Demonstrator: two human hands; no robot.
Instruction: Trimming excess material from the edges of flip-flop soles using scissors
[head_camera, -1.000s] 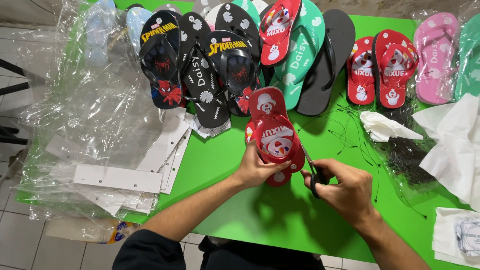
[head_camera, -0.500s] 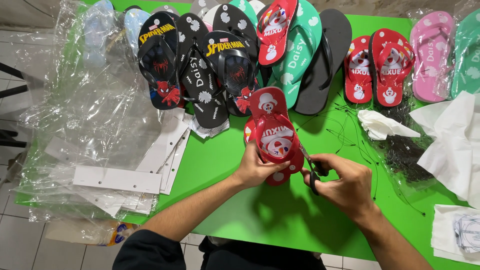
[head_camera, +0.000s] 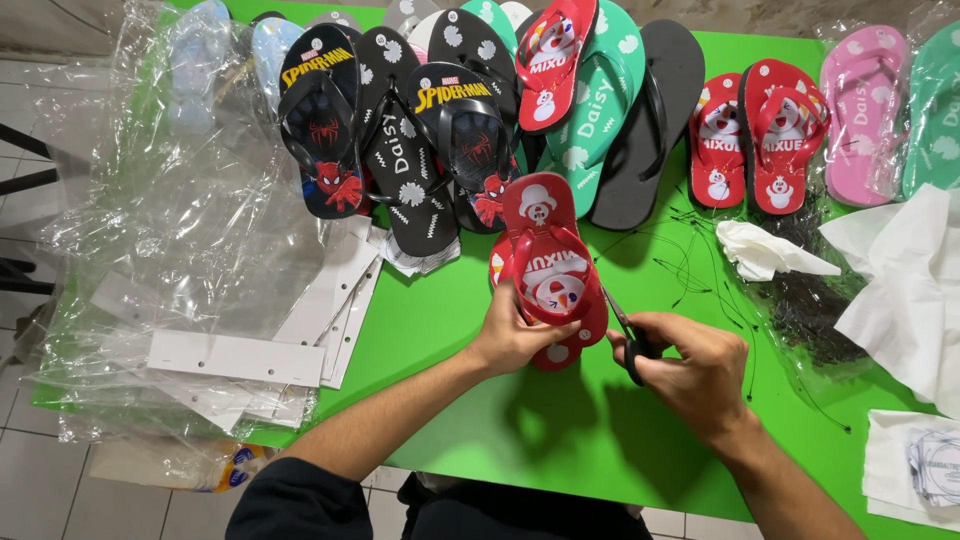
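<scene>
While the left hand (head_camera: 515, 335) clamps a pair of small red rubber flip-flops with a cartoon snowman print (head_camera: 548, 270) by the heel end, thumb across the top sole, the right hand (head_camera: 690, 375) is closed round the handles of black scissors (head_camera: 622, 325), blades pointing up at the right edge of that pair. The pair sits tilted just above the bright green tabletop (head_camera: 560, 430), near its middle. Further out: a row of black, teal and red flip-flops (head_camera: 470, 110) along the far edge, another small red pair (head_camera: 755, 135) to the right, crumpled white paper (head_camera: 765, 252), thin black strings (head_camera: 700, 270), and clear plastic bags with white card strips (head_camera: 200, 290) piled on the left.
</scene>
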